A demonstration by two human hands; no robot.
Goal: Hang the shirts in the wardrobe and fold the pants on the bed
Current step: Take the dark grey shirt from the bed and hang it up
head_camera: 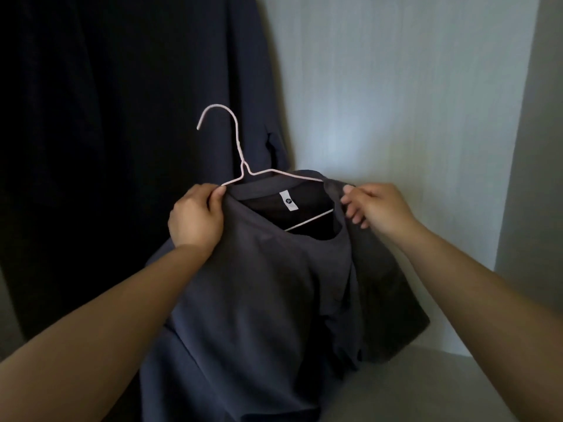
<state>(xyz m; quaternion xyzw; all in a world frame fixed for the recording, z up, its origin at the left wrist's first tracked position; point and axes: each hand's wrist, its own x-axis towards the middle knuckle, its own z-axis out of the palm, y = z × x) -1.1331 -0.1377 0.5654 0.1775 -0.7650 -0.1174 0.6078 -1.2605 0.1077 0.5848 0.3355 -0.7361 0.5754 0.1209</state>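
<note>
A dark grey T-shirt [259, 300] hangs in front of me with a thin pink wire hanger [240, 159] through its neck opening; the hook points up and left, and a white neck label shows. My left hand [196, 220] grips the shirt's left shoulder together with the hanger's left arm. My right hand [374, 208] pinches the shirt's right shoulder fabric by the collar. The hanger's right end is hidden under the cloth.
Dark garments [122, 132] hang in the wardrobe at the left, right behind the hanger hook. The pale back wall [396, 102] and a side panel [536, 178] close the space on the right. A light shelf surface [411, 388] lies below right.
</note>
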